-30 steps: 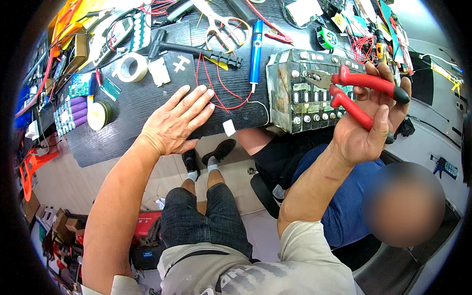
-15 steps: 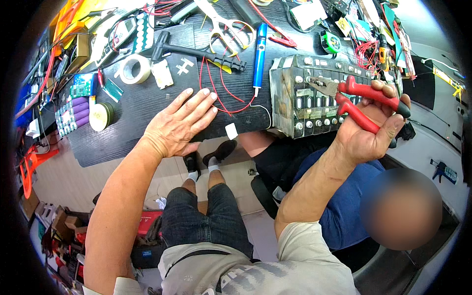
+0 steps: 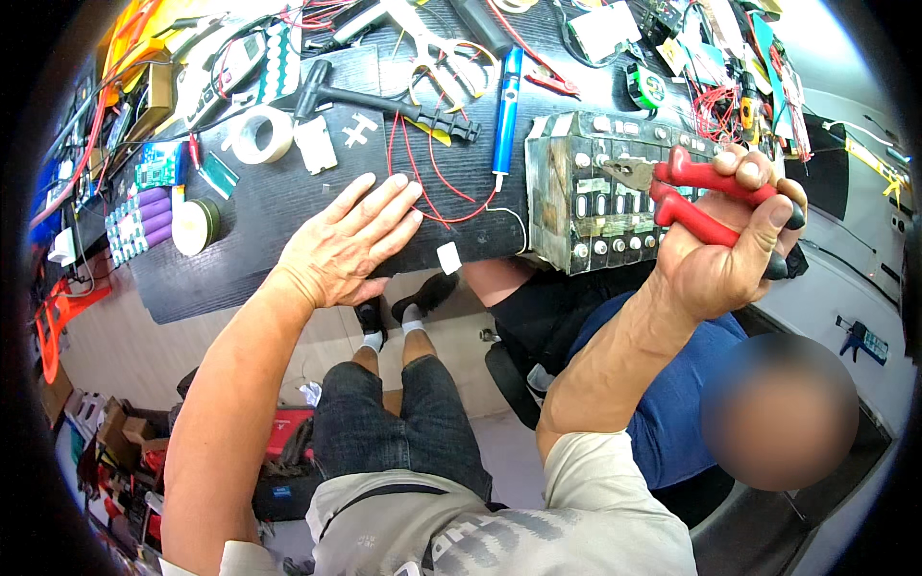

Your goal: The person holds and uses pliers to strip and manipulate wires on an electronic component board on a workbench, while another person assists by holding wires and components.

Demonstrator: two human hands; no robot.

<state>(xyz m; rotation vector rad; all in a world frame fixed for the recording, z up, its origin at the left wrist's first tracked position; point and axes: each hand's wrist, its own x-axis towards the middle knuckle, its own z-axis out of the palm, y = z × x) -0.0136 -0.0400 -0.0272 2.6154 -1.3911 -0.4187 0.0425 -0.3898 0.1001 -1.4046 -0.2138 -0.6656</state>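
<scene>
Left hand (image 3: 344, 248): spread flat on table (image 3: 197, 283) | Right hand (image 3: 713, 252): raised, gripping red pliers (image 3: 693, 175)

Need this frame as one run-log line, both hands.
left hand: flat, fingers spread, on black tabletop | right hand: grips red-handled pliers | pliers/studded block: overlap in view, contact unclear

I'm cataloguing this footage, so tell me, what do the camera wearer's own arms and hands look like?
The left hand and right hand are bare, without gloves; no watch or wristband shows. The forearms are uncovered. The sleeves are short and light greyish beige, matching the shirt, which has dark grey print.
</scene>
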